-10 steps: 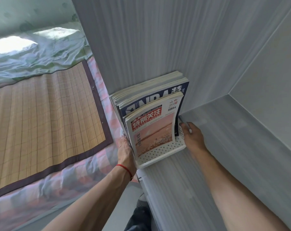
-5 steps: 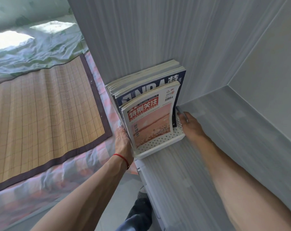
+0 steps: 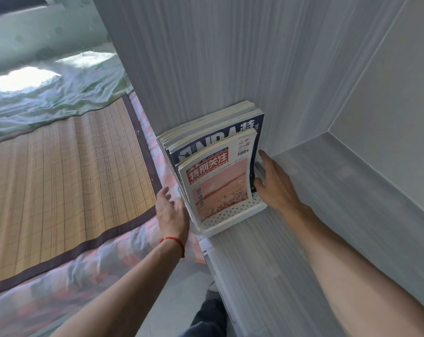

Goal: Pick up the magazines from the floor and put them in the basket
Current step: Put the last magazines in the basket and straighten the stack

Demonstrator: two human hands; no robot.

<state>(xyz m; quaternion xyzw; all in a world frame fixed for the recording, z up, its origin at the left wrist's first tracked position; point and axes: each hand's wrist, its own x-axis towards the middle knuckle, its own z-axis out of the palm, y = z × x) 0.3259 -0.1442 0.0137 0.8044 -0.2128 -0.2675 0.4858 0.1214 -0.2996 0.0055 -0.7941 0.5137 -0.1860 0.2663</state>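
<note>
Magazines [image 3: 215, 166] stand upright in a white perforated basket [image 3: 232, 221] on a grey shelf [image 3: 291, 251]; the front cover reads "特别关注". Left hand [image 3: 169, 210] and right hand [image 3: 275, 184], fingers relaxed, flank the basket.

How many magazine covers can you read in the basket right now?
2: the pink one with the red title at the front, the dark blue one right behind it. More magazines stand behind, covers hidden, in the white basket.
</note>
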